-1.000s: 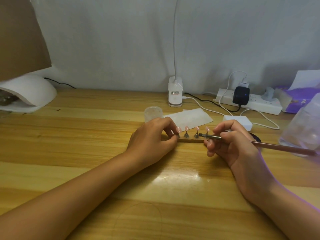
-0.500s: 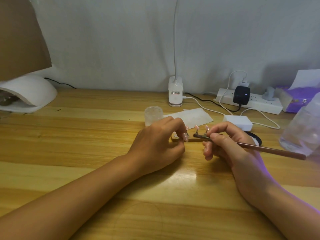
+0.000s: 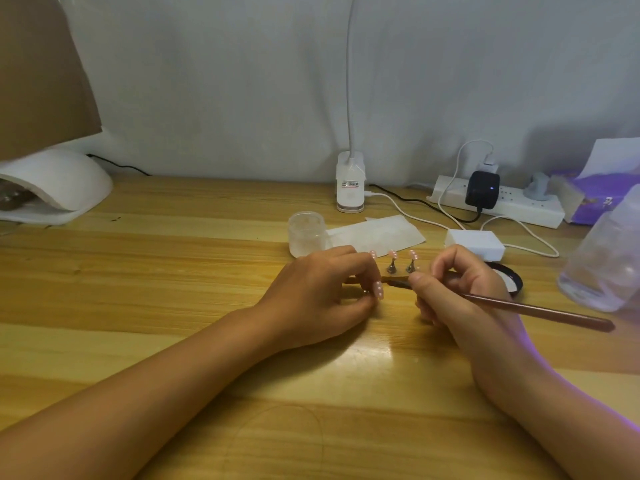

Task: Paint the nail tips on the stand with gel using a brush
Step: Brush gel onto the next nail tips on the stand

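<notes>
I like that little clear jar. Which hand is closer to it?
Left. The left hand lies just in front of the jar, holding a nail tip. The right hand sits farther off to the jar's right, holding the brush.

left hand (image 3: 322,292) lifted one nail tip (image 3: 482,292) off — brush (image 3: 519,306) followed

Both forearms were bare to the bottom edge of the view, with no sleeve, watch or ring showing. The left hand (image 3: 318,289) and the right hand (image 3: 464,292) were bare too. A faint purple light edged the right forearm's outer side.
</notes>
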Available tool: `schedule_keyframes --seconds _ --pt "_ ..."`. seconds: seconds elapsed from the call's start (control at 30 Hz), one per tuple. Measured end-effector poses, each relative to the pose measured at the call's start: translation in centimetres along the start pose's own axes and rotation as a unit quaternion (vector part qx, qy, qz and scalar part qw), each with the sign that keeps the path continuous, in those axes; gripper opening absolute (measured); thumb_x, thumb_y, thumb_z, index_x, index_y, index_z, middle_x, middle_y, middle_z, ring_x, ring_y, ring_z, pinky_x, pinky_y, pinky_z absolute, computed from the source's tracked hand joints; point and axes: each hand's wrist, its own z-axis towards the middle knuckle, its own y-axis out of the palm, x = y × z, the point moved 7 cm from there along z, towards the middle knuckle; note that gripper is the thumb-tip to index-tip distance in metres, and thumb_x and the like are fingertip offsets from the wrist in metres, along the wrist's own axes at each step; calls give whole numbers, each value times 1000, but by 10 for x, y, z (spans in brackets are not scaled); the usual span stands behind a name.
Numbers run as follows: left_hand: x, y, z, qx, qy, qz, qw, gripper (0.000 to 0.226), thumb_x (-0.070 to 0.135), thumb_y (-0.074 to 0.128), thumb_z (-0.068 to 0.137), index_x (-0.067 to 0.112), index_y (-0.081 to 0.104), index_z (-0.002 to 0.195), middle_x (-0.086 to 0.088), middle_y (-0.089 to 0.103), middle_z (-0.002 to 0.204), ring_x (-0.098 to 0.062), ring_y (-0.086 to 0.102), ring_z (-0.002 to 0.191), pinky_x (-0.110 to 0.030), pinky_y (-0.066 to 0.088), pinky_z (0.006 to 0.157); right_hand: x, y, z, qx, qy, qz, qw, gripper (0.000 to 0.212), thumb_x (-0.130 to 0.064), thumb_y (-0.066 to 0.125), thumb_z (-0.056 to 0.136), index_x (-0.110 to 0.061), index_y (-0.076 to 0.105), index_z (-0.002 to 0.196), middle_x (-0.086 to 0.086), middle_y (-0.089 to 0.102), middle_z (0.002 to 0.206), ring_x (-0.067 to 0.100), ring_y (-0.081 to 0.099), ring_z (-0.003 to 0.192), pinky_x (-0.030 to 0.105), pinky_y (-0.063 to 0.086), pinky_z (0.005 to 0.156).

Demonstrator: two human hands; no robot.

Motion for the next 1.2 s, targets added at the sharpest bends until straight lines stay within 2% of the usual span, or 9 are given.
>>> schedule_keyframes --seconds 0.3,0.5,0.73,0.87,1.03,1.07,1.2 --pt "-5 2 1 2 2 -8 1000 10 26 74 83 31 67 89 16 63 87 19 48 68 -8 26 56 1 5 1 -14 -4 -44 999 19 -20 63 92 -13 51 79 5 66 57 3 57 51 6 40 52" --pt "-8 4 1 -1 -2 -9 1000 10 26 74 84 28 68 91 14 63 88 17 50 70 -15 30 57 3 7 2 -23 1 -86 996 18 -21 63 92 -11 53 82 6 69 60 3 60 51 7 41 51" --pt "-7 3 0 -5 -5 -13 1000 12 25 74 84 31 65 90 16 62 89 17 50 69 -11 29 57 4 7 3 -28 3 -119 993 16 -13 62 91 -13 51 79 5 64 55 2 54 46 10 40 45" --pt "-7 2 1 -3 -14 -26 1000 15 24 74 84 34 66 90 15 63 90 11 52 66 -13 31 56 4 5 2 -24 0 -126 992 16 -10 62 87 -13 51 76 3 58 52 6 51 46 13 40 46" --pt "-8 2 1 -14 -20 -54 998 16 20 74 85 33 66 91 13 65 92 11 52 65 -11 32 56 3 1 2 4 -3 -86 996 16 -12 61 84 -15 50 74 1 57 51 10 53 50 26 46 54" --pt "-8 2 2 -15 -20 -56 998 16 20 73 86 33 66 91 13 65 92 11 52 65 -11 32 56 3 0 2 9 -1 -73 997 16 -13 62 86 -15 50 75 1 58 52 9 54 51 25 47 55" --pt "-9 3 2 -16 -22 -59 998 15 21 74 85 32 66 91 14 65 91 4 53 65 -17 34 57 2 1 2 0 1 -48 999 16 -17 62 91 -11 52 80 4 61 55 7 55 49 8 41 49"
